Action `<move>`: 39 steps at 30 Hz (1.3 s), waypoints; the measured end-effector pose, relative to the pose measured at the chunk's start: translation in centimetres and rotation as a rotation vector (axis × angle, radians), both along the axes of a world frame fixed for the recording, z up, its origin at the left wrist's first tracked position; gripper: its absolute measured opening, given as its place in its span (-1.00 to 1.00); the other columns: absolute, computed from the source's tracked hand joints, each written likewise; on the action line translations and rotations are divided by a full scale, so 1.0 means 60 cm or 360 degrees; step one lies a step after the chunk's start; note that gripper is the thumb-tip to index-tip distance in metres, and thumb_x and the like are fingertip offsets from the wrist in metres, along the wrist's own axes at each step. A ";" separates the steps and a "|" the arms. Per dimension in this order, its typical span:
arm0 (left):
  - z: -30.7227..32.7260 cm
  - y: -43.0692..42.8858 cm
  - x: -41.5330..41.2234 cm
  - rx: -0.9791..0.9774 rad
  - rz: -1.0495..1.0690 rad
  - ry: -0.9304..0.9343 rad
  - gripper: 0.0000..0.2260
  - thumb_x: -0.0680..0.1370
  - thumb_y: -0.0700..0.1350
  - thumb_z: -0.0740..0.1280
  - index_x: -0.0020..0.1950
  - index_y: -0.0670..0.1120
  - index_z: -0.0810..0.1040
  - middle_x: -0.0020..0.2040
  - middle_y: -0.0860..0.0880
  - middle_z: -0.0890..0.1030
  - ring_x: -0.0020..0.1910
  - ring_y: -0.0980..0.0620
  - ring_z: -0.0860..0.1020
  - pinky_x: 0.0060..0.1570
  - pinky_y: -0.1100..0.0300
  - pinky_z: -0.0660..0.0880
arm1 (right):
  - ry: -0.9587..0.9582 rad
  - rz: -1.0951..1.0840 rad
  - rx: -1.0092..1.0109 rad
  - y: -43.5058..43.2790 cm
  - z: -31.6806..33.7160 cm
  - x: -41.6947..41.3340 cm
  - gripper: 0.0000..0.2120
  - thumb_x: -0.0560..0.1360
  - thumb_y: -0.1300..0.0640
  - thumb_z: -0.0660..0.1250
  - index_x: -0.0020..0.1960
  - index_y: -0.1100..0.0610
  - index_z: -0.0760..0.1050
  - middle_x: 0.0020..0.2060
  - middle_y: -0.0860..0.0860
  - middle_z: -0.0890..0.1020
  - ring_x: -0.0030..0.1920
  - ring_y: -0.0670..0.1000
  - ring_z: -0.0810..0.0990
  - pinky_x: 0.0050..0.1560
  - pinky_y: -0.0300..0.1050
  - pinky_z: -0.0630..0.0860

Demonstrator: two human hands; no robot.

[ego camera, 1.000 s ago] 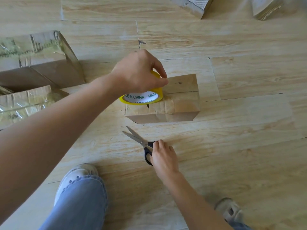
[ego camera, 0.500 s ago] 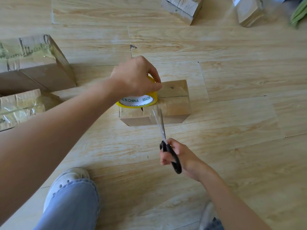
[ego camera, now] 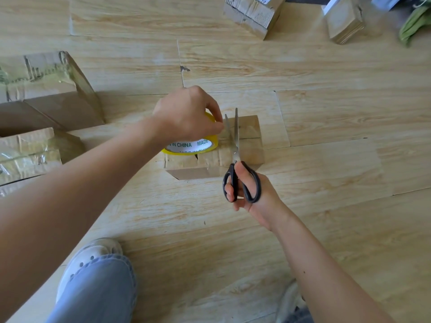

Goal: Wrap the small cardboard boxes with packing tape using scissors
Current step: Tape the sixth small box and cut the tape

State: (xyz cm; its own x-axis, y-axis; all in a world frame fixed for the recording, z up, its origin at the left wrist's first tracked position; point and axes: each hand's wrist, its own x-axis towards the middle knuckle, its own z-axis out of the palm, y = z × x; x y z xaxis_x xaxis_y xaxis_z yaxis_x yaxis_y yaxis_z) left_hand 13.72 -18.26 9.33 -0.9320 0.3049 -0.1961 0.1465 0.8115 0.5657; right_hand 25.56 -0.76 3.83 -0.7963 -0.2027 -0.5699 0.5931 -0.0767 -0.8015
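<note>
1. Right grip (ego camera: 253, 191) clasps scissors (ego camera: 236, 145), blades parted, pointing away over the box (ego camera: 250, 150) on the floor (ego camera: 326, 217).
2. Left grip (ego camera: 186, 113) holds tape roll (ego camera: 193, 149) atop it, just left of the blades.
3. Cut likely falls crosswise, beside the roll.

Indoor room, home-like. Evidence: pale wood-grain plank floor (ego camera: 326, 217), with the work laid directly on it. Worn tape-wrapped cardboard boxes (ego camera: 44, 73) sit at the left edge, small boxes (ego camera: 253, 15) at the far edge. Sneaker (ego camera: 91, 255) and jeans leg (ego camera: 98, 294) at the near edge.
</note>
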 end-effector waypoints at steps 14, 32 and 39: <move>-0.002 -0.067 0.009 0.0619 0.0137 -0.0325 -0.94 0.41 -0.01 0.49 -0.15 0.15 0.68 -0.21 0.08 0.66 -0.31 0.26 0.57 -0.39 0.46 0.46 | 0.0081 -0.0084 0.0453 0.016 -0.031 0.014 -0.49 0.26 -0.28 0.43 -0.23 0.17 0.45 -0.45 0.03 0.52 -0.45 -0.02 0.48 -0.31 -0.28 0.48; -0.007 -0.154 0.009 0.1022 0.0392 -0.0235 -0.85 0.32 -0.06 0.54 -0.24 0.10 0.59 -0.17 -0.07 0.61 -0.22 0.07 0.54 -0.17 0.14 0.45 | 0.0626 0.0580 0.1231 -0.018 -0.081 0.066 -0.46 0.29 -0.42 0.36 -0.09 0.00 0.31 -0.28 -0.14 0.50 -0.24 -0.12 0.48 -0.20 -0.21 0.43; -0.041 -0.204 0.005 0.0591 0.0456 0.0020 -0.76 0.40 -0.21 0.50 -0.28 0.05 0.49 -0.43 0.33 0.53 -0.38 0.42 0.48 -0.38 0.57 0.32 | 0.0911 0.1161 0.1809 -0.065 -0.133 0.094 -0.52 0.44 -0.32 0.30 0.04 0.06 0.31 -0.14 -0.11 0.42 -0.16 -0.02 0.39 -0.05 -0.09 0.27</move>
State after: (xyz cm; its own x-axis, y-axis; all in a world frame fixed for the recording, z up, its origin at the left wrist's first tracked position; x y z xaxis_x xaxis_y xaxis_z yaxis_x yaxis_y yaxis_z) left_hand 13.99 -30.50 6.87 -0.9904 0.0826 -0.1108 -0.0453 0.5634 0.8250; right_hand 31.20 -4.68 -4.17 -0.8839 -0.3181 -0.3428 -0.1899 0.9140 -0.3585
